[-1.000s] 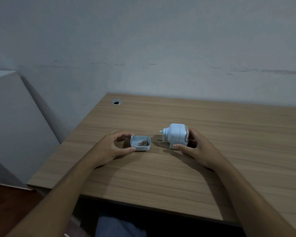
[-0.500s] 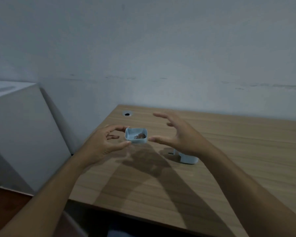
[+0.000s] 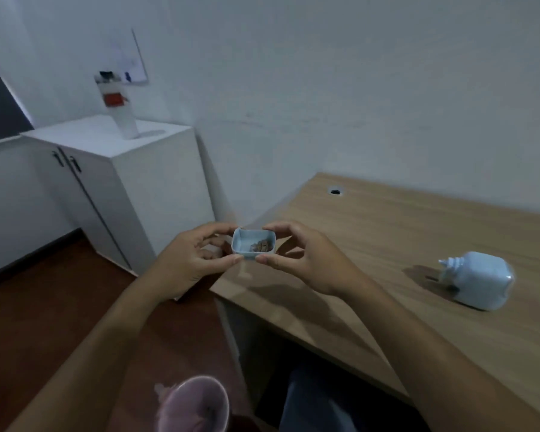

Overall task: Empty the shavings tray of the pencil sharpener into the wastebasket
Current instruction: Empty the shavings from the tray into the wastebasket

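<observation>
A small pale blue shavings tray (image 3: 247, 243) with brown shavings in one corner is held level in the air over the desk's left corner. My left hand (image 3: 187, 260) pinches its left side and my right hand (image 3: 306, 260) pinches its right side. The pale blue pencil sharpener (image 3: 477, 280) lies on its side on the wooden desk (image 3: 387, 238), far to the right of both hands. A pinkish round wastebasket (image 3: 194, 406) stands on the floor below my left forearm, at the bottom edge of the view.
A white cabinet (image 3: 144, 188) with two doors stands left of the desk, a white container on its top. Dark red-brown floor lies between the cabinet and the desk. A cable hole (image 3: 335, 191) sits at the desk's far left corner.
My right hand has let go of the sharpener and taken hold of the tray's right side. The tray has moved left past the desk corner, and the view has swung left and down.
</observation>
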{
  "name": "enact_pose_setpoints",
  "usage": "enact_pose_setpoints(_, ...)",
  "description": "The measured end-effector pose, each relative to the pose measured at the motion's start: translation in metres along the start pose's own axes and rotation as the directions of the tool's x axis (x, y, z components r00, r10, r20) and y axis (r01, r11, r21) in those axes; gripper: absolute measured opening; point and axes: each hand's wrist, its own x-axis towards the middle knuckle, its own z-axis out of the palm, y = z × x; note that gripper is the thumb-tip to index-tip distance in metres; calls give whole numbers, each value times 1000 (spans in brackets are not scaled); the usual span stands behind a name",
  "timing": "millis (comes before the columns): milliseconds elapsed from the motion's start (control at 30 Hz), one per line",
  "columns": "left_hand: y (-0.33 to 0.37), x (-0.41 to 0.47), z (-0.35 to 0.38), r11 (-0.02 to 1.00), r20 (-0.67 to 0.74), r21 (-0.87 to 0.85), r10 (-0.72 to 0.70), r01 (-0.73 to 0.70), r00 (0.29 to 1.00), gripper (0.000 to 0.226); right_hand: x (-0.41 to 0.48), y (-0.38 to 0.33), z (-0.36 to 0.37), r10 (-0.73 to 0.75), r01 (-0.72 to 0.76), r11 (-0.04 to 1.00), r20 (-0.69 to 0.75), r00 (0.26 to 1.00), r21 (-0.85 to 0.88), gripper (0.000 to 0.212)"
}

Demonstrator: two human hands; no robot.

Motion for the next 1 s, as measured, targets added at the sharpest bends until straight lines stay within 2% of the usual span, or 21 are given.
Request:
enact_pose_setpoints(100,-20,-34,-26,997,-24,-40,-71,70,997,50,5,-12,39,-14,11,998,45,999,63,66)
enact_pose_setpoints(267,-58,-94,-64,986,-100,-90,-146,138,984,57,3,-28,115,-16,-8,954,77,997,301,50)
enact_pose_setpoints(367,-82,-126,-73,982,-137,-88,-180,169,974,61,0,-30,159,-45,8,941,99,994,339,51)
enact_pose_setpoints(467,-112,-160,-78,967,-168,-121,-244,226,955,65,-6,-26,198,-52,-12,939,179,982,344,53)
enact_pose_setpoints(567,-137,-187,-71,946,-163,-129,-315,296,935,61,-13,-14,232,-9,-81,944,270,963,320,57)
enact_pose_setpoints(767,-210,-233,-36,858,-176,-286,-486,427,856,59,-35,28,295,103,-239,917,389,915,319,59)
enact_pose_setpoints(900,-242,-253,-10,780,-167,-363,-593,510,788,56,-51,59,332,165,-359,841,442,882,404,58)
enact_pose_setpoints(1000,-260,-265,6,731,-157,-340,-664,592,731,51,-65,74,352,239,-465,780,487,840,420,59)
